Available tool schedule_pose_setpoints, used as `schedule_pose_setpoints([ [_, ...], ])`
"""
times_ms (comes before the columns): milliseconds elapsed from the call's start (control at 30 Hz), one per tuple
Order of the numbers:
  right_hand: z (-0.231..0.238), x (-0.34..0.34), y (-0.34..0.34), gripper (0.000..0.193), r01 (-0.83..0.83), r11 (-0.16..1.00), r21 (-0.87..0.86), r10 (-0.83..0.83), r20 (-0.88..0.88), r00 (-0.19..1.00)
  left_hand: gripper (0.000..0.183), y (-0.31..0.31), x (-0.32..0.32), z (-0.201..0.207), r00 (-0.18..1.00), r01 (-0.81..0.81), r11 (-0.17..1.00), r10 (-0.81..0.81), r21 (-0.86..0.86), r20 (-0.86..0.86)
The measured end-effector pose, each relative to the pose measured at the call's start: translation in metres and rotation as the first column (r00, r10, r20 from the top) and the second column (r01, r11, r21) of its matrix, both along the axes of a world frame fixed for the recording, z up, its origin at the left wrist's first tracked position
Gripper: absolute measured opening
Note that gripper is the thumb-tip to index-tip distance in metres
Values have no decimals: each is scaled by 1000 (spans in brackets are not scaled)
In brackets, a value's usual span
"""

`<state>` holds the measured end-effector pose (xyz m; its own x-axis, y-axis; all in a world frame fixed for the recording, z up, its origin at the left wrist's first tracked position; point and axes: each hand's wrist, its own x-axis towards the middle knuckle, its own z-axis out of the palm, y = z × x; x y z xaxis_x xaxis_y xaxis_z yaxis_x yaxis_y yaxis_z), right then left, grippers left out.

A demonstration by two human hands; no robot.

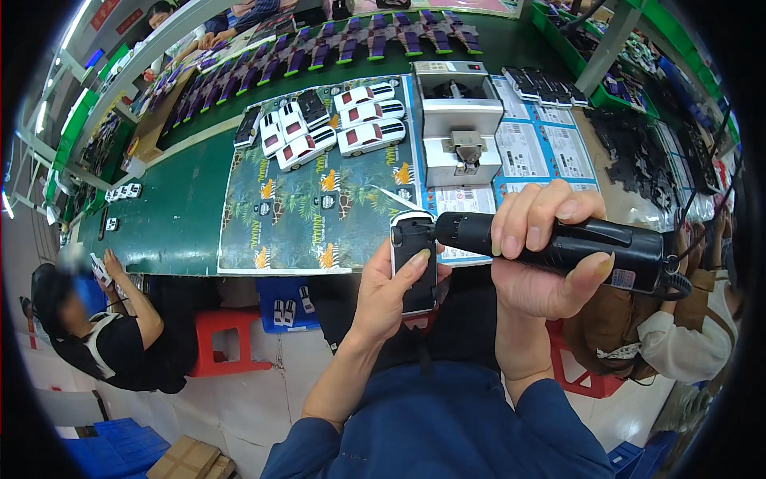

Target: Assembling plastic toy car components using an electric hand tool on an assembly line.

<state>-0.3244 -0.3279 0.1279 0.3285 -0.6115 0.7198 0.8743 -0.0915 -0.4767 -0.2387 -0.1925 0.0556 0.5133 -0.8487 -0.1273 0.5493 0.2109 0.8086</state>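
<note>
My left hand [377, 302] grips a toy car [413, 281], its black underside turned up and a white edge of the body showing. My right hand [533, 254] is wrapped round a black electric screwdriver [610, 243], held almost level. The screwdriver's nose meets the car's far end; the bit itself is too small to make out. Beyond my hands, on a printed sheet [299, 227], stand several white toy cars [372, 137] with dark stripes. A grey metal screw feeder [463, 164] sits just past the screwdriver.
Black chassis parts [638, 156] are heaped at the right, and more black pieces [544, 86] lie behind the feeder. Purple and green parts [349, 41] line the far side. A blue crate [275, 297] with cars is under the table edge. Co-workers sit left [120, 335] and right [678, 327].
</note>
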Motion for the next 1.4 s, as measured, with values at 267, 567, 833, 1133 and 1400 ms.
schedule_pose_setpoints([
  [267,4,-13,3,46,69,997,-14,-70,-45,997,25,-9,-16,6,1000,4,1000,-5,18,25],
  [567,0,-28,8,36,101,986,-136,-125,-186,975,43,-22,-31,-2,930,-185,973,219,-139,296],
  [833,-5,-41,-2,38,223,973,-61,-232,-270,935,62,-48,-43,-10,865,-165,986,150,-10,480],
  [1133,-12,-14,6,46,428,901,75,-396,-261,880,51,-47,-39,-25,854,-227,974,210,-22,477],
  [1400,-17,-7,-7,42,433,887,159,-421,-108,901,51,-58,-35,-28,943,-153,984,173,-91,283],
])
